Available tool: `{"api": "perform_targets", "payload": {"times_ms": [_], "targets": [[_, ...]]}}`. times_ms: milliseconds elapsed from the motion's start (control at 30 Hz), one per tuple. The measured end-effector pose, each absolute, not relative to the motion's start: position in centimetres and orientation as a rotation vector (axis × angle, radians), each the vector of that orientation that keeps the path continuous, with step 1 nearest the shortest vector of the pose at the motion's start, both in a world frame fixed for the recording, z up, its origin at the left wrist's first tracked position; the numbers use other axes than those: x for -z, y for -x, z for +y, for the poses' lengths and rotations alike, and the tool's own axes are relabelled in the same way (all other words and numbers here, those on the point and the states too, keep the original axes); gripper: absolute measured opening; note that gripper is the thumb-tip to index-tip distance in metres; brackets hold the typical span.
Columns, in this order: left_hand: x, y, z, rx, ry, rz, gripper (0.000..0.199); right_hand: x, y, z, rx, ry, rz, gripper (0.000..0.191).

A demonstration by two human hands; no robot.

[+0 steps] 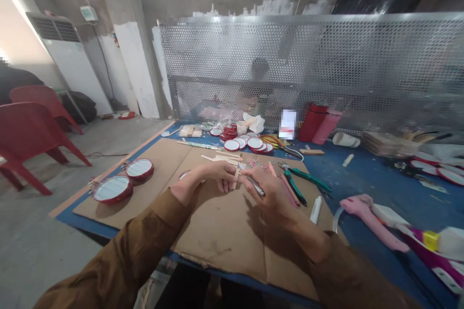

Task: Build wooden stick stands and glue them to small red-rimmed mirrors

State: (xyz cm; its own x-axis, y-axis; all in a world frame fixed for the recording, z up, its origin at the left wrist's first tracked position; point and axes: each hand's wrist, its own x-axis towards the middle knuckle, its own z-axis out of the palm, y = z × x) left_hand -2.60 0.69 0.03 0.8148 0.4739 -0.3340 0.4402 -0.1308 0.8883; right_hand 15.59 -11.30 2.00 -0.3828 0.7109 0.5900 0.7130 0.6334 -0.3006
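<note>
My left hand (pixel 225 175) is closed on a small flat wooden stick (pixel 236 182), held upright above the cardboard sheet (pixel 217 231). Close against it, my right hand (pixel 270 193) grips what looks like a craft knife (pixel 257 187), its slim pale handle lying under the fingers. Where the fingertips meet, the tool's tip is partly hidden. Just beyond the hands lie several loose wooden sticks (pixel 226 156) and a scatter of small coloured bits (pixel 255 162). A round red-rimmed piece (pixel 184 174) shows partly behind my left wrist.
Two red-rimmed round pieces (pixel 113 189) sit at left on the cardboard. On the right are green-handled pliers (pixel 308 178), a white tube (pixel 316 210) and a pink glue gun (pixel 373 222). Behind stand a phone (pixel 287 124), a red bottle (pixel 312 123) and a perforated metal screen (pixel 217 58).
</note>
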Motion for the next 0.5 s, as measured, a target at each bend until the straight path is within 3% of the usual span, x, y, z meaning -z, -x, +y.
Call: {"api": "perform_targets", "payload": {"times_ms": [500], "targets": [[0.63, 2.68, 1.24, -0.041, -1.742, 0.689, 0.034, -1.43, -15.93, -10.97, -0.023, 1.130, -2.113, 0.018]]}}
